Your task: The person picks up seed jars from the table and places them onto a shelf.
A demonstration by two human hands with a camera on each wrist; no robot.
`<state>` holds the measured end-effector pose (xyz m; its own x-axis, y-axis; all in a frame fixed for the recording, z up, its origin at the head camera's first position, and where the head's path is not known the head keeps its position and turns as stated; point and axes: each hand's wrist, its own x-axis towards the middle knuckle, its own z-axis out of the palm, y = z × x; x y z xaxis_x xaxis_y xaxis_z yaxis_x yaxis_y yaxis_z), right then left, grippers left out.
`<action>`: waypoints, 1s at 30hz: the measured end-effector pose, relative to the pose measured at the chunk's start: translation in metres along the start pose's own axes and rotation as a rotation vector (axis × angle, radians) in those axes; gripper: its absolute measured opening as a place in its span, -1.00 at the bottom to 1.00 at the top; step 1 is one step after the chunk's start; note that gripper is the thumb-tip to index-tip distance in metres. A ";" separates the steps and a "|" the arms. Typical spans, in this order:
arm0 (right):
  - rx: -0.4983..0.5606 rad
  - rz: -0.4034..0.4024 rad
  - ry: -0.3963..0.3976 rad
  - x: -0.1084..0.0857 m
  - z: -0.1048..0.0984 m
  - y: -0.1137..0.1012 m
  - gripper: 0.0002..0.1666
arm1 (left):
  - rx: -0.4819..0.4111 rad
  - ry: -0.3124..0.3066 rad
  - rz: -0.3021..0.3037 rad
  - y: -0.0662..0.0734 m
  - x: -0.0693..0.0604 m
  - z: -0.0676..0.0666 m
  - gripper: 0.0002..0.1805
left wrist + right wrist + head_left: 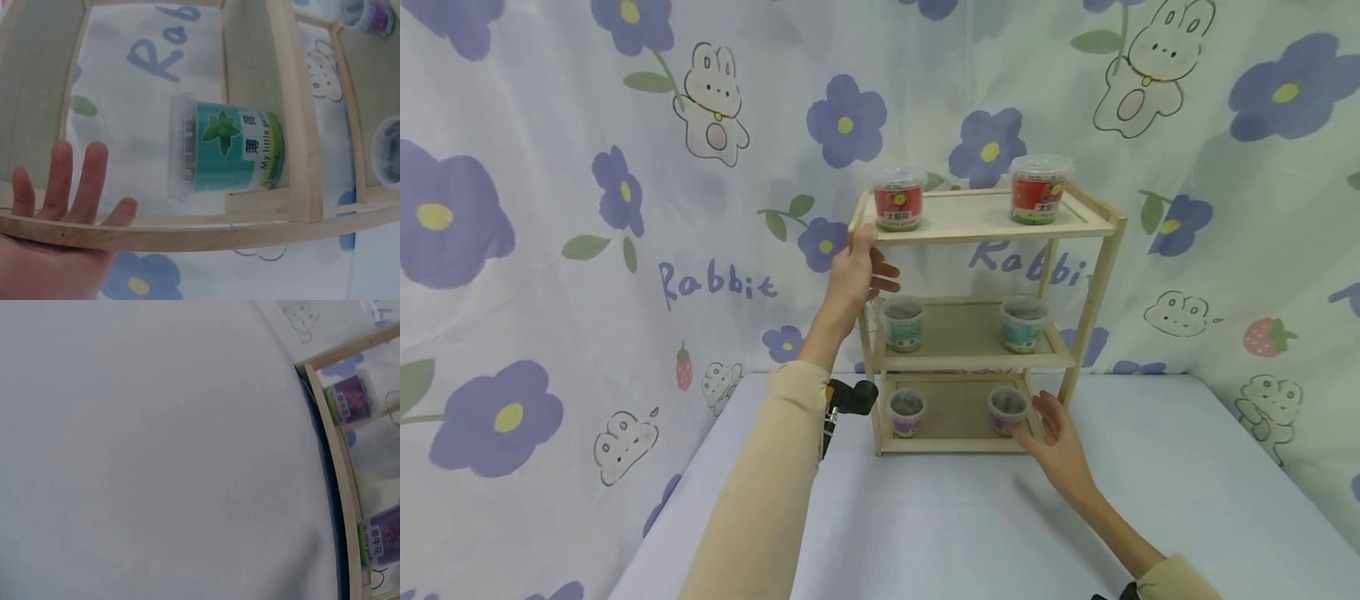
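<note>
A wooden three-tier shelf stands on the white table. My left hand is at its upper left front post; the fingers reach past the post, fairly straight and spread. The nearest cups are a red-labelled cup on the top tier and a teal-labelled cup on the middle tier. My right hand is by the lower right corner, fingers apart and loosely bent, beside a purple-labelled cup; contact is unclear. That hand does not show in the right wrist view.
A second red-labelled cup sits top right, another teal-labelled cup middle right, and another purple-labelled cup bottom left. Behind the shelf hangs a curtain with flowers and rabbits. The white table extends forward.
</note>
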<state>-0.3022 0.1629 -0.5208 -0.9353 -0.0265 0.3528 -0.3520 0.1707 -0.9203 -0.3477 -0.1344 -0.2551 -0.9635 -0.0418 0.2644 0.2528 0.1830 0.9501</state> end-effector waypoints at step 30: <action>0.010 -0.261 0.069 0.001 -0.083 -0.068 -0.38 | 0.074 -0.006 0.081 -0.028 -0.010 -0.037 -0.23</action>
<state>-0.2761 0.2332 -0.4436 -0.8084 -0.0009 0.5887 -0.5815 0.1570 -0.7982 -0.3419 -0.1754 -0.2787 -0.9406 -0.0181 0.3390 0.3232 0.2579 0.9105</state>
